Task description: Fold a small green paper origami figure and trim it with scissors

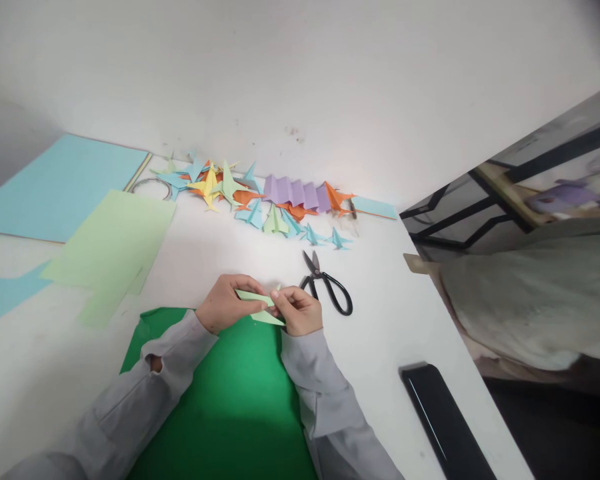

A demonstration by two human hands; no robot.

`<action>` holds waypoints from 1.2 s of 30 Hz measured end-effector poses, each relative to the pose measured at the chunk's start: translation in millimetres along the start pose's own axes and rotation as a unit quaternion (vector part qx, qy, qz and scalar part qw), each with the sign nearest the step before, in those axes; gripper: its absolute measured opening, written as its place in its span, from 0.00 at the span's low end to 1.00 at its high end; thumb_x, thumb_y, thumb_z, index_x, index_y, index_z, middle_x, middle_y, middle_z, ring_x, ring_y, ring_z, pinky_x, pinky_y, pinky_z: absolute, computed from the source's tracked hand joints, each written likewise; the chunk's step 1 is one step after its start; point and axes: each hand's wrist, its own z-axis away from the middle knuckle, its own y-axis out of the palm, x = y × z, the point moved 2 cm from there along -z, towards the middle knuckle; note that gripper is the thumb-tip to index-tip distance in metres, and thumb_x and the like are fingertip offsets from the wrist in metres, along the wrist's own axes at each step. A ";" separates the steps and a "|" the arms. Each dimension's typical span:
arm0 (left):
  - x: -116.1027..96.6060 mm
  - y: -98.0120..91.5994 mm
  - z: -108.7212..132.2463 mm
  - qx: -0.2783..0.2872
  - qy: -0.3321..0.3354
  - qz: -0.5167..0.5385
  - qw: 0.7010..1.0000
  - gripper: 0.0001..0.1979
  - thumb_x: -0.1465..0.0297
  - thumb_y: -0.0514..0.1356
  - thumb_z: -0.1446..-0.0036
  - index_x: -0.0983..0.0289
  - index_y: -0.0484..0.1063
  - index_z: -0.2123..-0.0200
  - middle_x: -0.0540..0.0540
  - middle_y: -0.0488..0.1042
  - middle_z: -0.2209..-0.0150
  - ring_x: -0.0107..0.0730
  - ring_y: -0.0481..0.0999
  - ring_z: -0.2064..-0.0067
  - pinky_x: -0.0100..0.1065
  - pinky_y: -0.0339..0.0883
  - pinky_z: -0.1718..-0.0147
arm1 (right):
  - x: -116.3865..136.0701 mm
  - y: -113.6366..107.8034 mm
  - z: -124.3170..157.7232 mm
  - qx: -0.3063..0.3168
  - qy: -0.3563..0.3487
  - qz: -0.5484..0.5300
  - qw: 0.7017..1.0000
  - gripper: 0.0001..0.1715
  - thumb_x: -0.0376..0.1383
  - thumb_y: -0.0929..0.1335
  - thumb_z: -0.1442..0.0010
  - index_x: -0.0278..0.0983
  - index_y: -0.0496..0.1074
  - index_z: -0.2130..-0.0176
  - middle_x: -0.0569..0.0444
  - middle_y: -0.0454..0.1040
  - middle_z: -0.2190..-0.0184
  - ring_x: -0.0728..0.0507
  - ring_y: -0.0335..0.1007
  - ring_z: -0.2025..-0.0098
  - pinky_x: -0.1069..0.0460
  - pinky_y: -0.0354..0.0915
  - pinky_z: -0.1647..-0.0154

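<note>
Between my two hands is a piece of folded light green paper (267, 319), held just above the far edge of a green sheet (230, 400). My left hand (229, 303) pinches its left part between thumb and fingers. At its right end my right hand (299, 309) has thumb and fingertips closed on it. Part of the folded shape is hidden behind my fingers. Black-handled scissors (316, 273) lie with blades parted just beyond my right hand, close to its fingers.
Along the wall lie folded paper planes (227, 185) in several colours and a pleated purple paper (295, 192). Blue sheets (70, 187) and light green sheets (115, 240) are at the left. A black case-like object (445, 420) lies near the table's right edge.
</note>
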 end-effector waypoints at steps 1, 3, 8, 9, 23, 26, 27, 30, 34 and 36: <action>0.1 0.0 -0.1 0.000 0.001 0.002 1.000 0.06 0.72 0.62 0.61 0.67 0.73 0.75 0.51 0.73 0.77 0.28 0.71 0.73 0.28 0.62 0.74 | 0.4 0.1 0.1 -0.002 -0.001 0.003 1.000 0.17 0.43 0.74 0.62 0.34 0.68 0.83 0.61 0.66 0.91 0.54 0.61 0.87 0.58 0.59 0.87; 0.4 0.2 -0.3 0.004 0.003 0.008 1.000 0.06 0.72 0.63 0.61 0.67 0.73 0.75 0.52 0.74 0.76 0.29 0.71 0.72 0.28 0.62 0.73 | 1.1 0.3 0.1 -0.004 -0.002 0.007 1.000 0.17 0.43 0.74 0.62 0.34 0.68 0.83 0.61 0.66 0.91 0.54 0.61 0.88 0.58 0.58 0.87; 1.4 0.5 -1.1 0.011 -0.003 0.027 1.000 0.08 0.71 0.64 0.62 0.68 0.73 0.74 0.53 0.75 0.75 0.30 0.72 0.72 0.28 0.63 0.74 | 1.9 0.6 0.0 -0.008 -0.004 0.013 1.000 0.16 0.43 0.74 0.62 0.34 0.68 0.83 0.62 0.66 0.92 0.54 0.61 0.88 0.59 0.57 0.88; 1.4 0.4 -1.2 0.011 -0.004 0.030 0.999 0.08 0.71 0.64 0.63 0.68 0.73 0.74 0.53 0.75 0.75 0.30 0.72 0.72 0.28 0.63 0.75 | 2.0 0.6 0.0 -0.009 -0.005 0.017 1.000 0.16 0.43 0.74 0.62 0.34 0.68 0.83 0.62 0.66 0.91 0.54 0.61 0.88 0.58 0.57 0.88; 1.3 -0.4 -0.7 -0.009 -0.001 0.032 0.999 0.06 0.73 0.64 0.64 0.67 0.73 0.76 0.52 0.74 0.76 0.29 0.72 0.73 0.28 0.63 0.75 | 0.5 1.7 -0.1 0.002 0.000 0.010 1.000 0.17 0.44 0.74 0.62 0.34 0.68 0.83 0.61 0.66 0.91 0.54 0.59 0.87 0.58 0.58 0.87; 1.5 -1.7 -0.4 -0.026 -0.029 0.052 0.998 0.07 0.73 0.64 0.65 0.67 0.73 0.77 0.50 0.72 0.79 0.27 0.69 0.77 0.27 0.61 0.78 | 0.4 1.4 0.4 0.022 0.004 0.006 1.000 0.18 0.45 0.73 0.61 0.34 0.69 0.82 0.59 0.69 0.88 0.54 0.60 0.86 0.57 0.58 0.85; 1.9 -2.0 -0.5 -0.028 -0.036 0.064 0.997 0.07 0.73 0.64 0.66 0.67 0.73 0.77 0.49 0.71 0.80 0.26 0.69 0.77 0.27 0.60 0.78 | 0.5 1.5 0.6 0.034 0.000 0.008 0.999 0.18 0.45 0.73 0.60 0.34 0.69 0.82 0.58 0.69 0.88 0.54 0.60 0.86 0.57 0.58 0.84; 3.2 -2.3 -1.2 -0.031 -0.040 0.104 0.993 0.09 0.73 0.66 0.67 0.68 0.72 0.77 0.48 0.71 0.79 0.24 0.68 0.78 0.26 0.61 0.78 | 1.1 1.8 1.2 0.063 -0.016 0.019 0.998 0.17 0.44 0.73 0.59 0.34 0.69 0.83 0.59 0.69 0.88 0.54 0.59 0.85 0.57 0.57 0.84; 3.7 -0.1 -1.1 -0.017 -0.060 0.214 0.975 0.17 0.75 0.67 0.68 0.68 0.72 0.68 0.49 0.73 0.76 0.22 0.69 0.79 0.26 0.62 0.78 | 2.1 2.3 2.3 0.051 -0.031 0.019 0.998 0.16 0.44 0.72 0.57 0.34 0.69 0.81 0.59 0.68 0.87 0.54 0.58 0.85 0.58 0.54 0.85; 2.6 1.6 -0.3 0.004 -0.081 0.289 0.954 0.24 0.76 0.67 0.68 0.67 0.69 0.61 0.47 0.72 0.80 0.23 0.69 0.80 0.28 0.65 0.78 | 3.5 2.7 3.2 0.035 -0.046 0.012 0.998 0.15 0.42 0.71 0.56 0.34 0.68 0.80 0.59 0.69 0.86 0.54 0.59 0.84 0.58 0.56 0.84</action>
